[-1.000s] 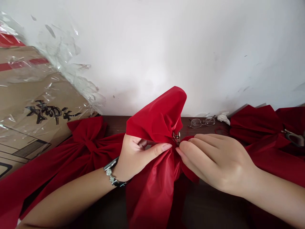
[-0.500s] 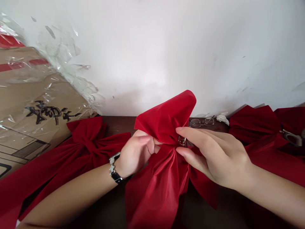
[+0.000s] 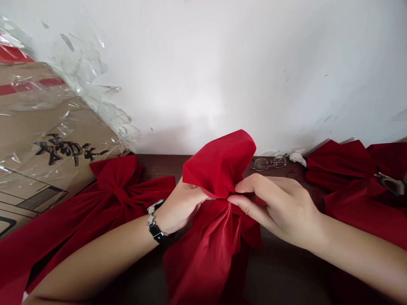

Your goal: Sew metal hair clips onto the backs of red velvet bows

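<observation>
Two hands apparently pinch the red bow (image 3: 219,163) between fingers (image 3: 243,201).

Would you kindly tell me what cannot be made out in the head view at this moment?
All in the head view:
- Left hand: most fingertips, hidden behind the held bow.
- Right hand: whatever its fingertips pinch, covered by them and the cloth.
- Held bow: its tail's lower end, cut off by the bottom edge.
- Box: its far side, cut off by the left edge.
- Metal-looking item: too small and dim to name.
</observation>
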A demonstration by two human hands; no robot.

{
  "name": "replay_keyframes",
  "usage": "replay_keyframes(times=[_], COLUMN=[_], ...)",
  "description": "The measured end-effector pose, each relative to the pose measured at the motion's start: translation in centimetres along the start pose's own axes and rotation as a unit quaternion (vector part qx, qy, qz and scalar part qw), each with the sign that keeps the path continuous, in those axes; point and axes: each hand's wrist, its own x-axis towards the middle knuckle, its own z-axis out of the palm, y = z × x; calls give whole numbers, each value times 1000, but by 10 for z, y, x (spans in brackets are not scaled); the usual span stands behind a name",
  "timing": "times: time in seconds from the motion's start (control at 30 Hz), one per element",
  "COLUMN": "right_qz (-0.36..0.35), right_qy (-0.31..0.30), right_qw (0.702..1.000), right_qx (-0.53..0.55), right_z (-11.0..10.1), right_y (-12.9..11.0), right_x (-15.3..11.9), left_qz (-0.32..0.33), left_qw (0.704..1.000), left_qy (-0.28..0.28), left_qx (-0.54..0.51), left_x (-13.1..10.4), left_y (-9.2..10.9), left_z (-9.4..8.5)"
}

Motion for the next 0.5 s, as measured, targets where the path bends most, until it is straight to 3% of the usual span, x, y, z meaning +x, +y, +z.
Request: replay_keyframes(times=[0.17,0.37,0.5], right_qz=[35,91,116], right_qy=[-40,-73,-82], right_qw=[996,979,966], right_qx=[78,168,218], right_z=[-3,-5,-6], right_y=[1,4,7], right_x=[2,7,7], left_qz=[16,23,60], left_qw=[1000,992,976], left_qy=[-3,-25,-6], left_qx=[20,125,209], left_x=[3,3,4], left_y=[4,17,17], left_z=[0,3,0])
